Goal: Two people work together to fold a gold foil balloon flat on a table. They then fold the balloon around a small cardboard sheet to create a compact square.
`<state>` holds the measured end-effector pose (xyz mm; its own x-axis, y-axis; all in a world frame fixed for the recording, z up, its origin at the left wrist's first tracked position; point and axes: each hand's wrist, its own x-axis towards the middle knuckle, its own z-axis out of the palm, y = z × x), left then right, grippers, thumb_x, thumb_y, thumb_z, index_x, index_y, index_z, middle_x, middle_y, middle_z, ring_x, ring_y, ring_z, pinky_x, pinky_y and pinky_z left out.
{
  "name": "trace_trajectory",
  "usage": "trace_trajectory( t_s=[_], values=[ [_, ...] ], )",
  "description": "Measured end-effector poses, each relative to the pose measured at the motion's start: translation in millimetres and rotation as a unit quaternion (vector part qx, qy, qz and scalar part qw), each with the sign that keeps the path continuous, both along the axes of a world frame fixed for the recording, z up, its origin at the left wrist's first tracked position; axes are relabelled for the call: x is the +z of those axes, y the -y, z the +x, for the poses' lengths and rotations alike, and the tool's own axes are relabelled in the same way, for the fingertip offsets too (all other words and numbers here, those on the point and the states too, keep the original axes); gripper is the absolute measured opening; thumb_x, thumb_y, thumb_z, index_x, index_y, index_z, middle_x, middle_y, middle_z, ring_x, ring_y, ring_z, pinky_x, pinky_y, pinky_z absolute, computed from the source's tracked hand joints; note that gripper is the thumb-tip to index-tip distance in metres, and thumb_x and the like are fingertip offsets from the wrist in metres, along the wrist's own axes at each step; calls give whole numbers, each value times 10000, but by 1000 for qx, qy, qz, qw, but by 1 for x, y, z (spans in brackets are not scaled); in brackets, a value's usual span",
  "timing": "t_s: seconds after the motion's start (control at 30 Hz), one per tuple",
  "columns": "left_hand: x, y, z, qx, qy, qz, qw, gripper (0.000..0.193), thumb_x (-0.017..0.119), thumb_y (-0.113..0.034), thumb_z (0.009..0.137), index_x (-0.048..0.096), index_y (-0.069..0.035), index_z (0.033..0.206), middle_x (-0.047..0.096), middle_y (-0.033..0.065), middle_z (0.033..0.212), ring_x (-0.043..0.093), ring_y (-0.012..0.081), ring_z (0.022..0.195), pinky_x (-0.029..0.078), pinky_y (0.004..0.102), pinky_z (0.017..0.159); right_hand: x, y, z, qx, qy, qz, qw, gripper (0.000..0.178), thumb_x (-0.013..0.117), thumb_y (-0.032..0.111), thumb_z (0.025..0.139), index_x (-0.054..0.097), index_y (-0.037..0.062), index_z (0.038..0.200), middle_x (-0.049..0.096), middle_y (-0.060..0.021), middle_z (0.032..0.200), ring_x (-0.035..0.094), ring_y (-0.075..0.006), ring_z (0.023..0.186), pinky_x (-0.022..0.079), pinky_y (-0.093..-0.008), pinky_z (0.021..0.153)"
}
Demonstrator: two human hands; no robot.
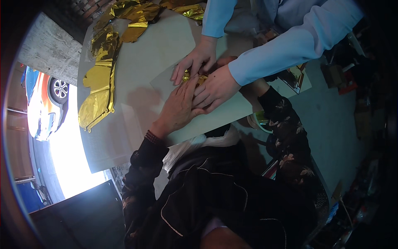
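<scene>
My left hand (176,108) reaches over the table with its fingers stretched out, lying against a small bit of crumpled gold foil (186,76). A co-worker's hand (219,88) overlaps my left hand's fingertips and thumb side, and their other hand (198,57) rests on the far side of the same foil. Most of the foil is covered by these hands. Of my right hand (260,86), little more than the wrist shows; the co-worker's light-blue sleeve (273,58) crosses in front, so its fingers are hidden.
Flat gold foil balloons (99,83) lie along the table's left side, with more crumpled foil (139,20) at the far edge. The pale table (128,137) ends just before my body. A greenish round container (262,121) stands below its edge. A car (47,97) is outside, left.
</scene>
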<state>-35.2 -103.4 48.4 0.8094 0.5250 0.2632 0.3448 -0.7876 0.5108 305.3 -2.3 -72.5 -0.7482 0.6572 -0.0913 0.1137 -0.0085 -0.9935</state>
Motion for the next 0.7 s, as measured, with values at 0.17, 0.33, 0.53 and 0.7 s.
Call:
trace_trajectory(
  t_s=[0.17, 0.33, 0.53, 0.7],
  values=[
    [-3, -4, -17, 12, -105, 69, 992, 955, 696, -532, 866, 311, 13, 1549, 429, 203, 1541, 347, 365, 1482, 288, 474, 1212, 63, 47, -23, -152, 406, 107, 895, 280, 641, 133, 948, 640, 2, 1195, 703, -75, 1124, 658, -142, 969, 519, -290, 912],
    [-5, -9, -19, -20, -105, 107, 989, 949, 703, -563, 846, 346, -33, 1548, 450, 151, 1545, 352, 354, 1479, 296, 478, 1206, 114, 105, -28, -201, 50, 72, 976, 321, 683, 172, 929, 637, -1, 1195, 689, -90, 1118, 645, -160, 991, 512, -291, 915],
    [-2, -10, -16, -32, -92, 117, 988, 948, 749, -556, 818, 381, -57, 1535, 451, 134, 1549, 358, 334, 1479, 308, 474, 1200, 40, 150, -27, -403, -130, 189, 886, 448, 661, 161, 1000, 512, 19, 1397, 582, -91, 1365, 563, -192, 1238, 424, -343, 1113],
    [0, -9, -17, -18, -97, 107, 989, 901, 741, -550, 831, 419, -59, 1514, 462, 123, 1544, 368, 314, 1475, 308, 468, 1203, 98, 136, -37, -292, -19, 204, 934, 341, 714, 178, 926, 622, 37, 1222, 646, -97, 1201, 614, -209, 1112, 474, -346, 981]
  ],
)
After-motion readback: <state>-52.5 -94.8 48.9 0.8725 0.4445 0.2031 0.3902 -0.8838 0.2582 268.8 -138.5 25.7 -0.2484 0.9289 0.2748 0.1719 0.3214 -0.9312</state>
